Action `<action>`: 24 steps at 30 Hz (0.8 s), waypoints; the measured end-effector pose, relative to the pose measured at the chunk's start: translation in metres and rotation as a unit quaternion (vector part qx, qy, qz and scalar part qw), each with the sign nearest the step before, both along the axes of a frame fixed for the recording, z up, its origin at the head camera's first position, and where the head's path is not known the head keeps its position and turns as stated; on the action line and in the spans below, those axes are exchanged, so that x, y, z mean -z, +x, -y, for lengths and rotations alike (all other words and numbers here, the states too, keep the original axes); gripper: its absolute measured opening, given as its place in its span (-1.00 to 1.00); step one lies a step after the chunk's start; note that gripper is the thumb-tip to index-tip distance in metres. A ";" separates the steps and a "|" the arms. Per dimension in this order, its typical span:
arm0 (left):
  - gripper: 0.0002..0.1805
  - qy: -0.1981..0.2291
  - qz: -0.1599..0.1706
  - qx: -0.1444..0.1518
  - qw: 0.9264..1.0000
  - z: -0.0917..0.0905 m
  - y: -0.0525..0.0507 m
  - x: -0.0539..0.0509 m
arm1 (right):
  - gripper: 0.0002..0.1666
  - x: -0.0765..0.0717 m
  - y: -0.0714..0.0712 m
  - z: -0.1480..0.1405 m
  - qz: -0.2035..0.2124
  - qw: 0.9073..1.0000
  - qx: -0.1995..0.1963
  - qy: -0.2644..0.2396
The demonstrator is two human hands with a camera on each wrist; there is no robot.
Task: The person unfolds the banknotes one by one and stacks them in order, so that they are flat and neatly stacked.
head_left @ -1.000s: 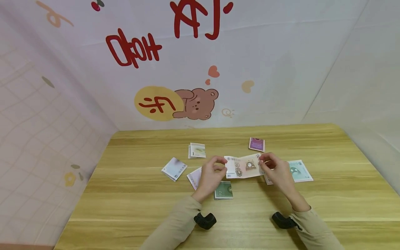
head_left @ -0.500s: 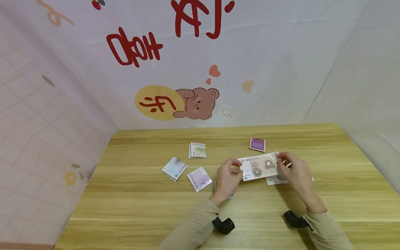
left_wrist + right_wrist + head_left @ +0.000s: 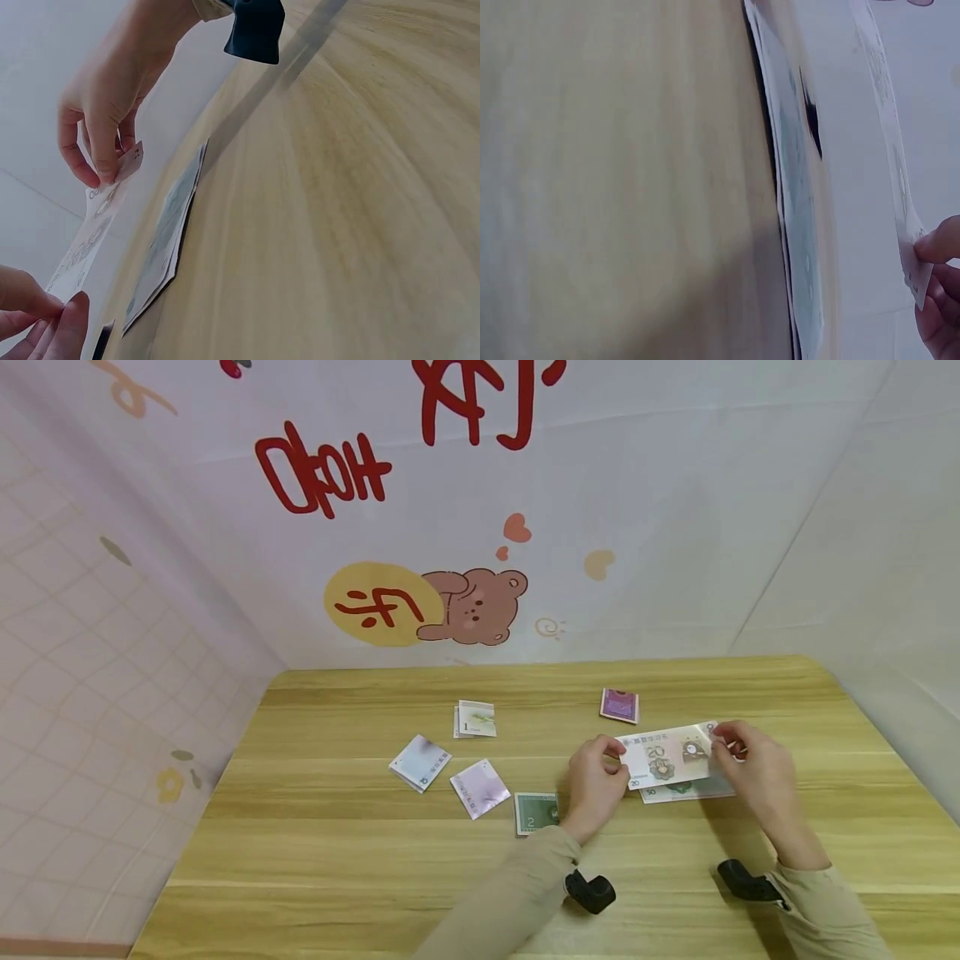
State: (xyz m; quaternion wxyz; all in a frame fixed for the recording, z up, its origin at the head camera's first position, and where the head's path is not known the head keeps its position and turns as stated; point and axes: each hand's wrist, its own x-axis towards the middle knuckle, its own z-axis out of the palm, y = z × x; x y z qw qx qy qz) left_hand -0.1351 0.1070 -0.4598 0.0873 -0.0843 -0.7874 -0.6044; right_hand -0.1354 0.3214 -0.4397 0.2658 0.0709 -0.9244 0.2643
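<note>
A banknote marked 20 [image 3: 667, 757] is stretched between two hands. My left hand [image 3: 596, 787] pinches its left edge, and my right hand [image 3: 761, 781] pinches the right end between thumb and fingers. Beneath and just behind the note lies a greenish banknote marked 50 [image 3: 686, 791], partly covered from the head view. In the left wrist view the held note [image 3: 88, 240] hangs above the flat notes [image 3: 166, 232] on the table, not touching them. The right wrist view shows the held note [image 3: 892, 142] nearly edge-on.
On the wooden table [image 3: 337, 877] lie folded notes: a green one marked 2 [image 3: 536, 812], a pale purple one [image 3: 481, 789], a bluish one [image 3: 420, 762], one marked 1 [image 3: 477, 718] and a dark purple one [image 3: 619, 705]. A printed cloth [image 3: 637, 485] hangs behind.
Both hands have moved right with the note marked 20, which now hangs over the note marked 50. The pale purple and green folded notes at the left have come into fuller view.
</note>
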 end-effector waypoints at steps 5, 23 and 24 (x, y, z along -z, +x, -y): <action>-0.78 -0.018 0.016 0.005 1.000 -0.015 -0.004 0.003 | -0.83 0.000 0.001 -0.008 0.026 0.999 0.022 0.012; -0.77 -0.053 0.043 0.006 0.998 -0.033 -0.009 0.016 | -0.86 0.014 -0.006 -0.035 0.138 0.989 0.006 0.047; -0.78 -0.055 0.045 0.006 0.997 -0.033 -0.009 0.016 | -0.86 0.015 -0.006 -0.036 0.146 0.988 0.002 0.051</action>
